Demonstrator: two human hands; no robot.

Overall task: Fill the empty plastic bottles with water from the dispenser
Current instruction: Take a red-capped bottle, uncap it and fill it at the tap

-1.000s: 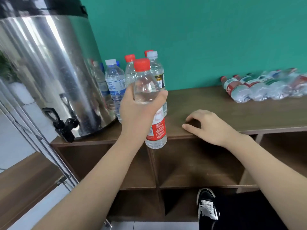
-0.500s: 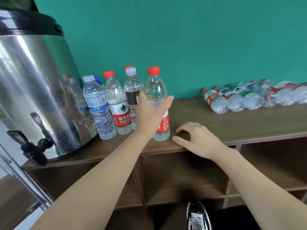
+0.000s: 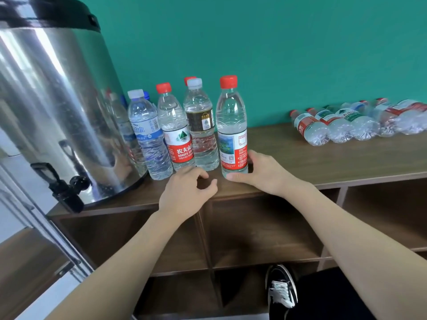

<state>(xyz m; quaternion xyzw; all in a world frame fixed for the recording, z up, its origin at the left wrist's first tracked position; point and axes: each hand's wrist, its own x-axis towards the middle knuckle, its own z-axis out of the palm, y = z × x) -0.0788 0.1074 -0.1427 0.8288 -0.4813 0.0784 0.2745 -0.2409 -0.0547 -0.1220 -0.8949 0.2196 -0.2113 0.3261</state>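
So you're standing at the wooden shelf top [image 3: 323, 158] with both hands low in the middle of the frame. Your right hand [image 3: 265, 174] is wrapping around the base of the red-capped bottle [image 3: 231, 125], thumb at its bottom front and fingers curling round its right side, and that bottle is standing upright, capped and looking full, at the right end of the standing bottles [image 3: 175, 130] at center. Your left hand [image 3: 187, 192] is hovering just in front of that cluster, fingers loosely curled with the thumb apart, holding nothing. Here's what matters though: the empty bottles [image 3: 355, 122] are lying on their sides over at the right edge of the frame, long axes running front to back with the caps pointing toward the green wall, well apart from both hands but clearly nearer your right one. The dispenser [image 3: 57, 112] is sitting upper left, its black tap [image 3: 67, 188] sticking out over the shelf edge on your left-hand side. I'd guess the right hand is the one to go grab an empty next.
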